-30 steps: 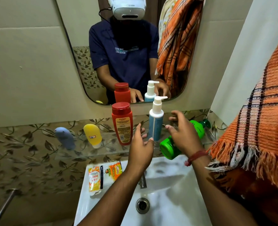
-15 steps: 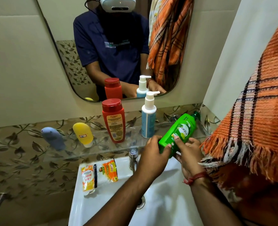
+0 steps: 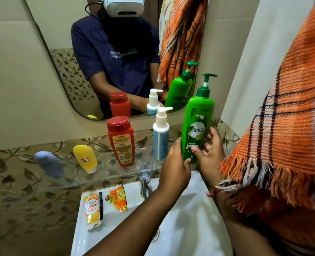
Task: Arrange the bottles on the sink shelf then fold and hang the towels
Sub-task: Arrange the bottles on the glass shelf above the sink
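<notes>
A tall green pump bottle (image 3: 197, 115) stands upright at the right end of the glass shelf (image 3: 105, 169). My left hand (image 3: 175, 163) wraps its lower left side, and my right hand (image 3: 208, 150) holds the lower right side with the thumb on the label. Left of it on the shelf stand a white and blue pump bottle (image 3: 160, 139) and a red bottle (image 3: 120, 143). Further left are a yellow tube (image 3: 84, 157) and a blue-grey tube (image 3: 48, 163), both cap down. An orange checked towel (image 3: 286, 126) hangs over my right side.
Below the shelf is a white sink (image 3: 190, 218) with a chrome tap (image 3: 145, 183). Two sachets (image 3: 93, 207) lie on its back left corner. A mirror (image 3: 60, 34) hangs above the shelf, and a wall closes in on the right.
The green bottle lay on its side by the shelf's right end. Both hands took it, lifted it and turned it upright onto the shelf.
</notes>
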The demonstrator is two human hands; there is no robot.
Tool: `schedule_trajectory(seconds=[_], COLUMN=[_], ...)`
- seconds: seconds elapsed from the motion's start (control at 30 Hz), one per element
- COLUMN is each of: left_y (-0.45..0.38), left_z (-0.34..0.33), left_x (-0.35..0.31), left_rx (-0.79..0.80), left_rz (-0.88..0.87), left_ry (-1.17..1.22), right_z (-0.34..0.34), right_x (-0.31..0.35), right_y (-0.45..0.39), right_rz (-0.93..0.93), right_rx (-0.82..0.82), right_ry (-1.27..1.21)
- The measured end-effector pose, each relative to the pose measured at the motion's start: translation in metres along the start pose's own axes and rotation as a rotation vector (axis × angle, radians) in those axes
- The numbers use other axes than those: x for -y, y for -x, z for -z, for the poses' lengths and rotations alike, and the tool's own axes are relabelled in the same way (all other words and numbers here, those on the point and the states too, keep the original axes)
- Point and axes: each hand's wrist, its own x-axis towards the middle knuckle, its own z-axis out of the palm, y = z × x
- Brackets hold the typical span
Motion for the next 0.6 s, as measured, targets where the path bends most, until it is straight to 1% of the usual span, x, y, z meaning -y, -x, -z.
schedule_trajectory(seconds=[0.13,0.23,0.37,0.5,0.6], left_y=[-0.020,-0.026,-0.029,-0.029,-0.029], left_z=[-0.012,-0.018,-0.020,-0.021,-0.021], left_x=[0.000,0.003,0.009,0.011,0.011], left_rx=[0.049,0.092,0.090,0.077,0.100], left_rz=[0.049,0.061,0.072,0.082,0.099], left_ry=[-0.036,-0.031,-0.016,-0.024,-0.005], right_z=[-0.001,0.005,0.008,0.006,0.004], right_x=[0.004,-0.002,-0.005,-0.015,0.002], right_y=[-0.019,-0.026,-0.027,-0.030,-0.023], right_rz=[-0.007,-0.023,-0.083,-0.087,-0.082], right_rx=[0.050,0.052,0.064,0.054,0.045], right_ry=[0.056,0.056,0.028,0.030,0.119])
